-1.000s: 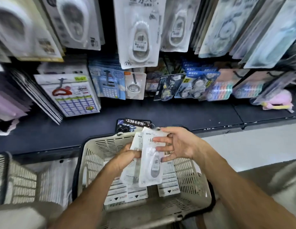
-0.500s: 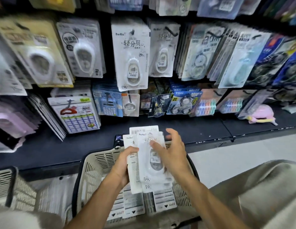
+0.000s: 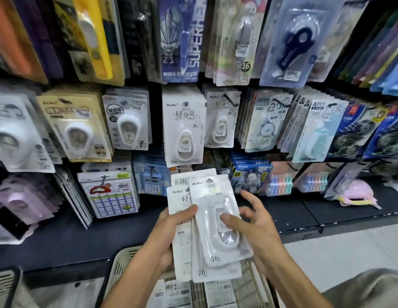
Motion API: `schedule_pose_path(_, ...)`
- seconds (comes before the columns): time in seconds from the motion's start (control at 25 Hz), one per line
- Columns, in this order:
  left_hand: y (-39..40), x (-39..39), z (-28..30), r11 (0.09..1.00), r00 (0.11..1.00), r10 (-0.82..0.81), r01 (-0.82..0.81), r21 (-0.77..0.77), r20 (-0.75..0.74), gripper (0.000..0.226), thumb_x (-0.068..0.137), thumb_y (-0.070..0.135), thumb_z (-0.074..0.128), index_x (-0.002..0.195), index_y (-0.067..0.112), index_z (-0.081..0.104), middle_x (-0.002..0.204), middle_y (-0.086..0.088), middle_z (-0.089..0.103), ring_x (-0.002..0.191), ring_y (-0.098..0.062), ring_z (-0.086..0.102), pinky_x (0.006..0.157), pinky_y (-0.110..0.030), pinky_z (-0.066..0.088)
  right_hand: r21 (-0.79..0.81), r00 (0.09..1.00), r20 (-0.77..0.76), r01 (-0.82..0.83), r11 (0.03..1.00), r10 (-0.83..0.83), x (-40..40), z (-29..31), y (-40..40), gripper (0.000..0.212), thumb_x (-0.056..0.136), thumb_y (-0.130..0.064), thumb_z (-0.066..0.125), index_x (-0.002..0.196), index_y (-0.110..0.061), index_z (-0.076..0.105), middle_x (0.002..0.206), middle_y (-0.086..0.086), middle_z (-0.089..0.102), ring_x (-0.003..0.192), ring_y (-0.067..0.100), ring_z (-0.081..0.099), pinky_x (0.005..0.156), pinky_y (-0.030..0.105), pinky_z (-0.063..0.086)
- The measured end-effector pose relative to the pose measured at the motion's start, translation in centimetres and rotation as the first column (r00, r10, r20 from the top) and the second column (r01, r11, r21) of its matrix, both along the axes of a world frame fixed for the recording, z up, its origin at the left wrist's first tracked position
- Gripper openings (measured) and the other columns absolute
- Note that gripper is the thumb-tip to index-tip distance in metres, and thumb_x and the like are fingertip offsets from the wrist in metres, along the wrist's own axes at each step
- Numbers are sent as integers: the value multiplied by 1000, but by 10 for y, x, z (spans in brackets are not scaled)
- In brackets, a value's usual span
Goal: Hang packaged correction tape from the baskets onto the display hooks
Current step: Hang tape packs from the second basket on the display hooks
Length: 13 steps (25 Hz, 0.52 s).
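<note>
- Compared with half a second back, the stack of packs (image 3: 207, 221) has come up higher, clear of the basket (image 3: 122, 261), and the view has tilted up to take in more rows of hooks.
- left hand (image 3: 171, 232) grips the fanned stack from the side, thumb across the back packs.
- right hand (image 3: 251, 227) pinches just the front pack, thumb pressed on the blister, other fingers spread loose behind.
- Matching BoBo row (image 3: 183, 127) hangs straight above the stack, so that's the target imo.
- Tip: peel the front pack off alone and keep the rest clamped in the left so they don't slide back into the basket.
- Shift the grip down toward the bottom of the card so the hang hole up top stays clear, then line it up with the hook tip and push it straight on.
- More packs are lying in the basket, so plenty left to do.
</note>
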<state>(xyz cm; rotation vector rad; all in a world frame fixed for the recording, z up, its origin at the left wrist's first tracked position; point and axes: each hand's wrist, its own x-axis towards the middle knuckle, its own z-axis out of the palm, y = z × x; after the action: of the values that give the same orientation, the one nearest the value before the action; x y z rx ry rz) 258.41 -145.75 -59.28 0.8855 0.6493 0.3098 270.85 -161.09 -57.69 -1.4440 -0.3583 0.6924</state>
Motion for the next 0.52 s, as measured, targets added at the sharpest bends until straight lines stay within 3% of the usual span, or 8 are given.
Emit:
schedule_pose_path(0.16,9,-1,44,990,998,-38,30,139,57,72,49,22,90,115,13,64,98,-15,79,82,-33,78,57,-38,62,214,997,-47,-45,976,56,14,29,6,83,58,-21,91,133,-26,53,101,18,76,84,32,76,67,35,60)
schedule_pose_path(0.24,14,0,62,981,996,-16,0,193,83,76,46,18,91,116,14,63,98,-14,79,81,-34,78,57,-38,62,295,1000,-27,19,955,-11,17,42,14,72,56,-21,90,122,-28,60,98,16,77,80,28,76,63,32,60)
schedule_pose_path(0.32,25,0,80,972,991,27,-56,228,129,69,47,14,89,112,17,68,99,-14,79,81,-34,78,57,-39,62,358,991,18,120,926,-136,26,57,21,56,58,-24,88,110,-25,65,94,10,77,77,21,75,59,28,59)
schedule_pose_path(0.4,43,-1,99,945,983,72,-121,303,170,51,47,14,87,96,26,76,97,-10,80,81,-31,78,56,-38,62,392,967,96,179,902,-234,43,74,27,39,67,-23,83,103,-25,68,94,3,76,82,15,74,63,22,57)
schedule_pose_path(0.52,71,-8,121,910,977,92,-162,382,195,41,54,11,84,90,30,76,96,-8,80,79,-32,78,55,-39,62,327,939,238,163,931,-248,66,93,37,26,82,-13,77,102,-29,70,110,-1,73,98,13,70,73,17,54)
